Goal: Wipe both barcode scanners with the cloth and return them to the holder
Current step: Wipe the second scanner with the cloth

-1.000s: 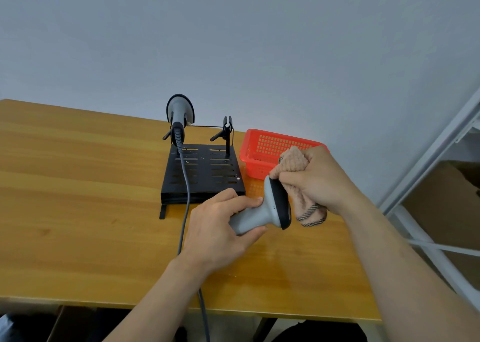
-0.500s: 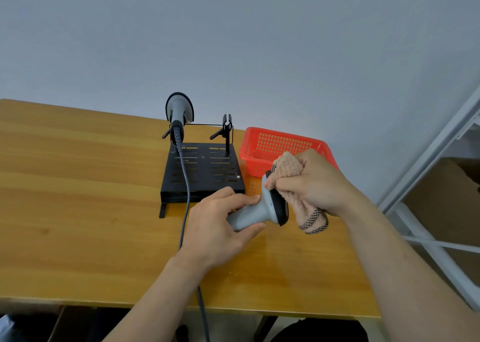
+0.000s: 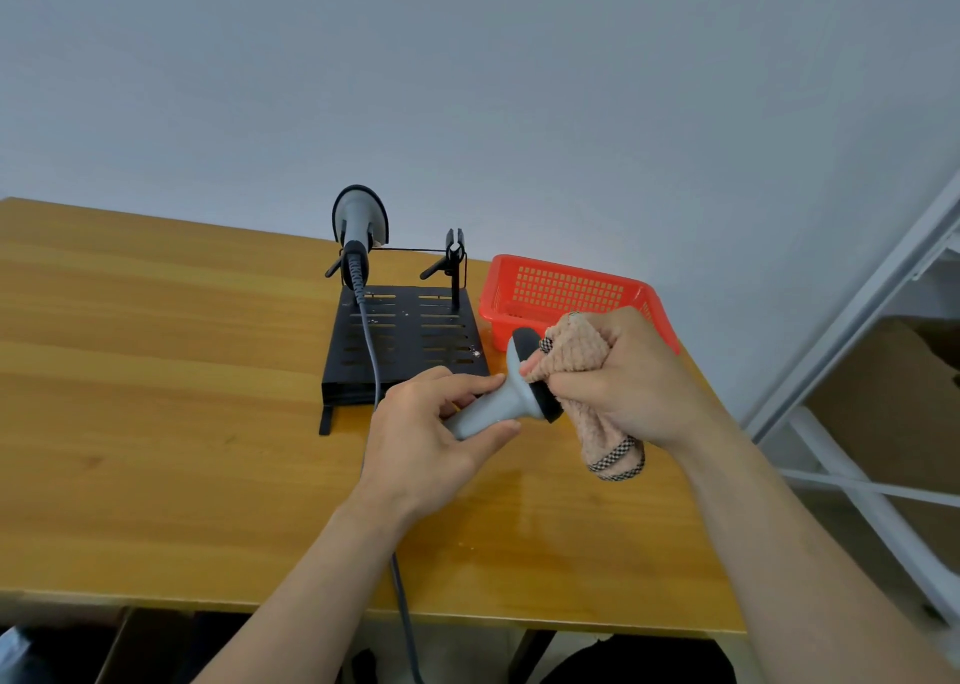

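Two barcode scanners to account for. One grey handheld scanner [image 3: 491,410] held up off the wooden table [image 3: 156,371], just in front of the black holder [image 3: 405,340]. The other, a corded scanner [image 3: 358,215], seated head-up in the holder's left cradle, with the right cradle [image 3: 454,252] vacant.

Left hand [image 3: 431,439] wrapped round the handle of the held scanner, fingers and thumb curled about it. Right hand [image 3: 623,376] clenched on a bunched pink cloth [image 3: 571,345], pressing it against the dark face of the scanner head. Wiping apparently under way on this one; impossible to tell whether the corded one has had its turn.

To do the step well:
- Brace the handle firmly with the left hand to stop any swivel under pressure.
- Draw the cloth across the whole dark face, then round the rim and down the neck.
- Turn the scanner with the left hand rather than regripping the cloth.
- Mind the red basket [image 3: 561,288] just behind the right hand, and the dangling tail of cloth below it.
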